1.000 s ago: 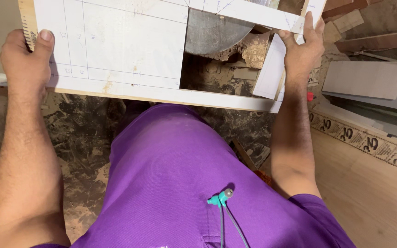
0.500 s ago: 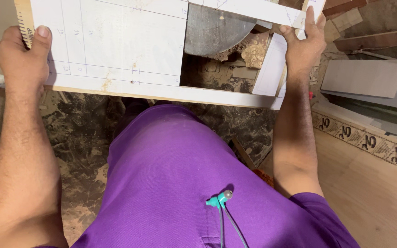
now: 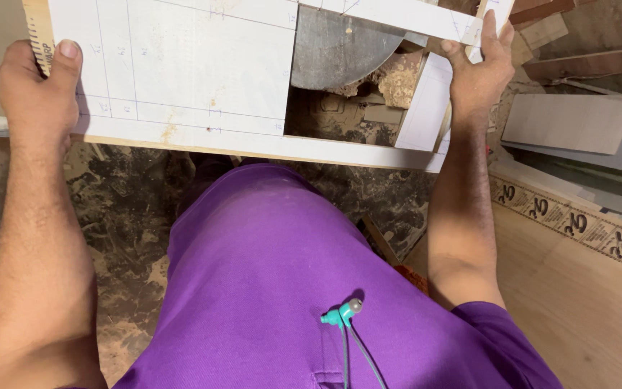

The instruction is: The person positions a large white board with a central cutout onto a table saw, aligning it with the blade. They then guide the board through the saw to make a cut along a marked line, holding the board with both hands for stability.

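Note:
A white laminated board (image 3: pixel 181 79) with pencil lines and a rectangular cut-out lies across the top of the head view. My left hand (image 3: pixel 34 90) grips its left edge, thumb on top. At the right end, my right hand (image 3: pixel 478 72) holds the narrow strips of the board, fingers spread over them. A grey circular saw blade (image 3: pixel 336 47) shows through the cut-out, with sawdust and wood scraps under it. My purple shirt (image 3: pixel 282 288) fills the lower middle.
Sawdust covers the dark floor (image 3: pixel 124 187) below the board. A grey-white block (image 3: pixel 577 122) and stacked panels lie at the right. A patterned strip (image 3: pixel 577 223) and a plywood sheet (image 3: pixel 584 310) sit lower right. A teal earphone (image 3: pixel 343 313) hangs on the shirt.
The board and both hands have shifted slightly up and toward the blade; the blade now shows a little more within the cut-out. Both grips stay the same.

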